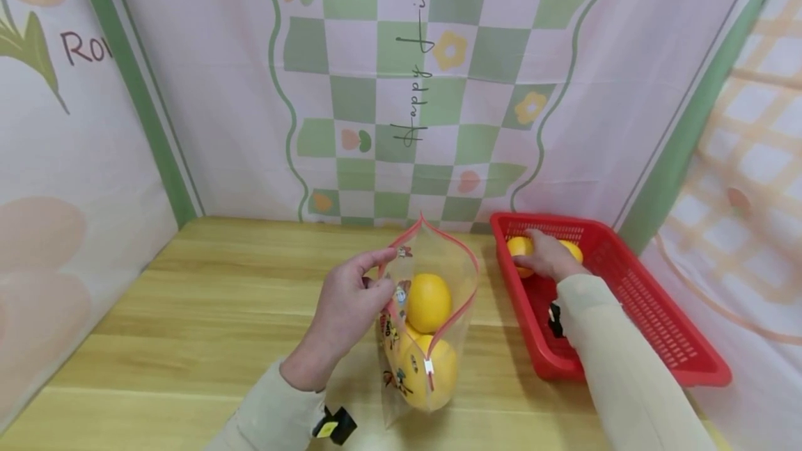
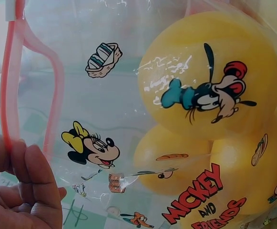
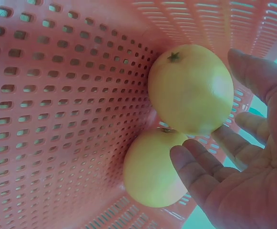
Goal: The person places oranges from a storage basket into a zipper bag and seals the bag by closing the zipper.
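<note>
A clear zip bag [image 1: 464, 339] with pink-red edging and cartoon prints stands with its mouth open. Inside it are several oranges [image 1: 429, 303], one on top of the others. My left hand [image 1: 344, 305] pinches the left edge of the bag's mouth between thumb and fingers, also visible in the left wrist view. Over in the red basket [image 1: 664, 319], my right hand [image 1: 551, 256] has its fingers spread about an orange [image 3: 190, 90], fingertips at its side. A second orange [image 3: 152, 167] lies against it, partly covered by the fingers in the right wrist view.
The basket has perforated walls and stands at the right on a wooden table [image 1: 250, 298]. A printed cloth [image 1: 407, 89] hangs behind the table, with more cloth at both sides. A black wrist device [image 1: 335, 426] sits at the left sleeve.
</note>
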Demonstrator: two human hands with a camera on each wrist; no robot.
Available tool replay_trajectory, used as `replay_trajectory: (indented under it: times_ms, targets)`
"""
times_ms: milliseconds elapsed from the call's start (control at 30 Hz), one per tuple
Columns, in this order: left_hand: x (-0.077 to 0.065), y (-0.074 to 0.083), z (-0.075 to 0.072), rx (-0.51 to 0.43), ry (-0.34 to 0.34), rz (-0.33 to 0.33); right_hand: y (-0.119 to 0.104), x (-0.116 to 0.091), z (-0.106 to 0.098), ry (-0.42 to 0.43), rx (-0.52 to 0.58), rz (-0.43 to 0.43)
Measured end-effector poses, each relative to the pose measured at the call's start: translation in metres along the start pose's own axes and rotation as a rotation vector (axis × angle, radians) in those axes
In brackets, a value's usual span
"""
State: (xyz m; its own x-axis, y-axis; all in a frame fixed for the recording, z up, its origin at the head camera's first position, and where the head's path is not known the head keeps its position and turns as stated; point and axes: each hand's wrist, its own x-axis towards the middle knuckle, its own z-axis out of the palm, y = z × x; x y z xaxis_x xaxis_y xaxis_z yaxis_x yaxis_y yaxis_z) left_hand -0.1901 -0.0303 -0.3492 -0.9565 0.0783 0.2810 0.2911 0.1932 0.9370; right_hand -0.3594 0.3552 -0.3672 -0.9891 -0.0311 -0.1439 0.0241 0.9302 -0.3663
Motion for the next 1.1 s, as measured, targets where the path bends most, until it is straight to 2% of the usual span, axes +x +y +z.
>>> replay_trajectory:
  times_ms: [133, 367, 500, 700, 1000, 1100]
  targets:
    - [0.000, 0.000, 0.000, 0.001, -0.001, 0.002, 0.001, 0.000, 0.001, 0.005, -0.015, 0.000]
    - [-0.001, -0.001, 0.001, 0.000, -0.002, -0.002, 0.003, 0.000, 0.003, 0.030, -0.133, -0.031]
    - [-0.001, -0.001, 0.001, 0.006, 0.001, -0.001, 0.003, -0.003, 0.004, 0.017, -0.103, -0.023]
    - [-0.001, 0.000, 0.002, 0.009, 0.002, 0.001, 0.002, -0.006, 0.005, -0.052, -0.042, -0.008]
    - [-0.001, -0.001, 0.001, 0.006, -0.004, 0.003, 0.007, -0.001, 0.011, -0.079, -0.065, -0.096]
    - [-0.001, -0.001, 0.001, 0.008, -0.003, 0.003, 0.008, -0.003, 0.011, -0.094, -0.043, -0.094]
